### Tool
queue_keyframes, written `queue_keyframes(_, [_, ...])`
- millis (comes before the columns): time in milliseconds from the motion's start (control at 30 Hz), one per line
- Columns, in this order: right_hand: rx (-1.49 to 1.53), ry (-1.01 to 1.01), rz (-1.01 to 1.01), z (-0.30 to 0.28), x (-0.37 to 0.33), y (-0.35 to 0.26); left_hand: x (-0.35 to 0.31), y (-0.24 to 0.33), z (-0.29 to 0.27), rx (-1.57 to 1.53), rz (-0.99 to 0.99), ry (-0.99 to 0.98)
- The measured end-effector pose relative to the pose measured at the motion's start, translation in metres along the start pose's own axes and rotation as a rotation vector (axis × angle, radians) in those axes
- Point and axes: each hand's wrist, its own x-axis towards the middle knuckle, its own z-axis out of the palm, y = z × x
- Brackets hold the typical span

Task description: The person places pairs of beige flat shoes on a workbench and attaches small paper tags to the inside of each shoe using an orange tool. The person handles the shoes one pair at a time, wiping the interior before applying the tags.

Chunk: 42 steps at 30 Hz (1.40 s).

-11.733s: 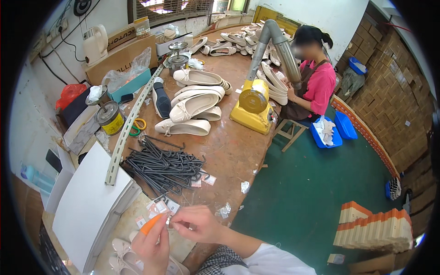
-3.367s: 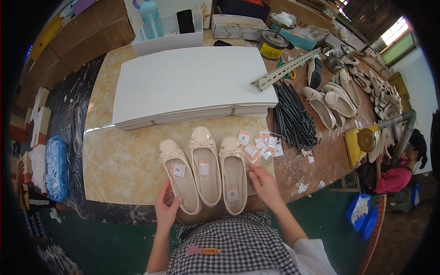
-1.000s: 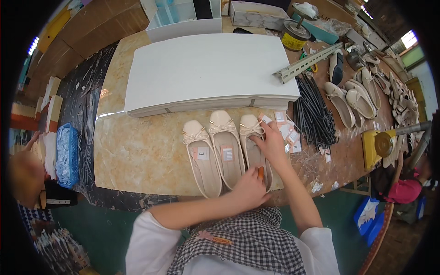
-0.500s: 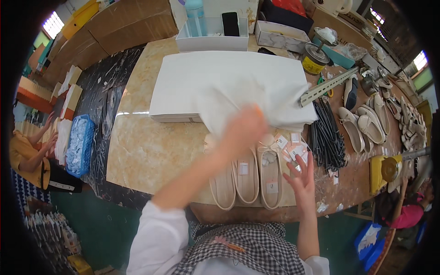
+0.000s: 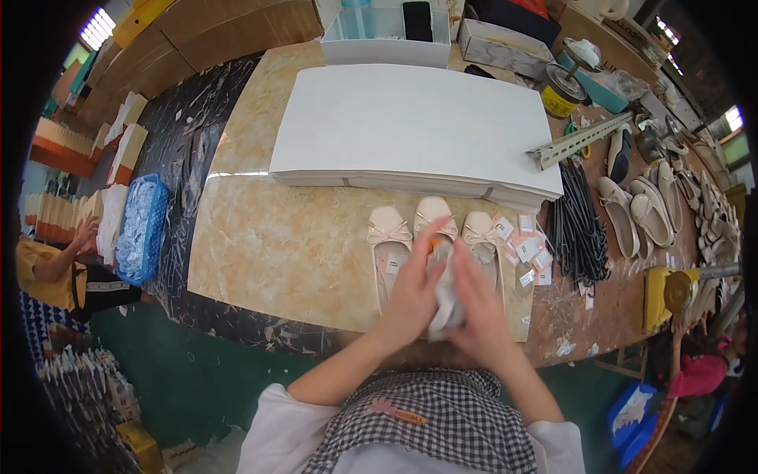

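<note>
In front of my body, a wad of crumpled white paper (image 5: 447,294) is squeezed between my two palms. My left hand (image 5: 412,291) presses it from the left, with a bit of orange showing by its fingers. My right hand (image 5: 479,312) closes on it from the right; motion blurs both hands slightly. Just beyond and beneath them lie beige bow-front flat shoes: a left one (image 5: 387,223), a middle one (image 5: 434,212) and a right one (image 5: 480,227). My hands and forearms cover parts of these shoes. Paper tags (image 5: 527,246) lie scattered beside the right shoe.
A thick stack of white paper sheets (image 5: 410,126) spans the table behind the shoes, a slotted metal bar (image 5: 580,142) across its right end. Black cords (image 5: 578,229), more shoes (image 5: 651,213) and a yellow tool (image 5: 659,296) sit right. A blue basket (image 5: 142,229) stands left.
The top sheet has come off the stack and is now a crumpled wad. My left hand has come back from the stack, and my right hand has moved left to meet it.
</note>
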Motion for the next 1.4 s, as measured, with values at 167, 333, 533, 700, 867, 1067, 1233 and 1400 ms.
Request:
queue_keyframes(167, [0.563,0.169,0.743,-0.016,0.031,0.071,0.008,-0.058,0.002,1.267,0.742,-0.185])
queue_keyframes(333, [-0.544,-0.199,0.061,0.03,0.037,0.058,-0.048,-0.073,0.021,1.29,0.584,-0.309])
queue_keyframes(533, [-0.505,-0.171,0.141,0.046,0.053,0.074,-0.048,-0.078,0.025,1.403,0.543,-0.328])
queue_keyframes(700, [-0.354,-0.005,0.255,0.027,0.071,0.097,-0.043,-0.08,0.027,1.398,0.667,-0.307])
queue_keyframes(867, [-0.257,-0.029,0.17,0.025,0.054,0.108,0.014,-0.006,0.027,1.431,0.294,-0.636])
queue_keyframes(1067, [-0.153,0.085,0.186,-0.034,-0.001,0.06,0.203,0.024,-0.055,1.643,0.756,0.373])
queue_keyframes(1233, [0.252,0.265,0.407,-0.043,-0.035,0.046,0.18,0.013,-0.032,1.185,0.762,0.216])
queue_keyframes(1400, [1.406,0.501,0.767,-0.035,-0.028,0.054,0.022,0.024,0.024,0.875,0.956,-0.167])
